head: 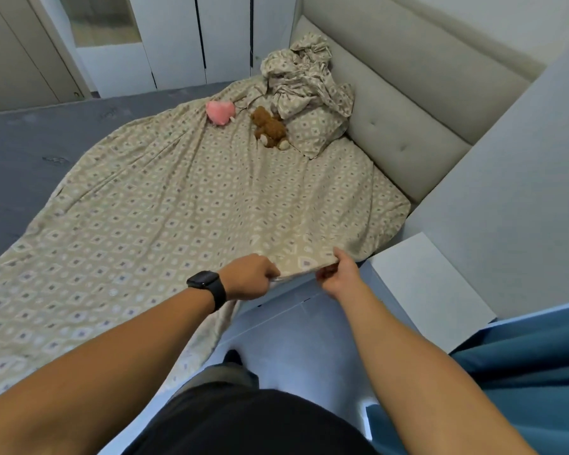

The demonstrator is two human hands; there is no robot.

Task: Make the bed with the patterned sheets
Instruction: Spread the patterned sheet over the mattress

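Observation:
A beige patterned sheet [165, 208] lies spread over the bed, its left side spilling across the bare grey mattress [23, 139]. My left hand [248, 275], a black watch on its wrist, pinches the sheet's near edge. My right hand [337, 274] grips the same edge just to the right, lifting it a little off the bed's side. A pillow in the same pattern [314, 128] leans by the headboard, and a crumpled bundle of patterned cloth [301, 72] sits on top of it.
A pink plush [220, 111] and a brown teddy bear [270, 128] lie on the sheet near the pillow. The padded headboard [408, 103] runs along the right. A white bedside unit [431, 287] and blue curtain [519, 382] stand at my right. Wardrobe doors [178, 37] are beyond the bed.

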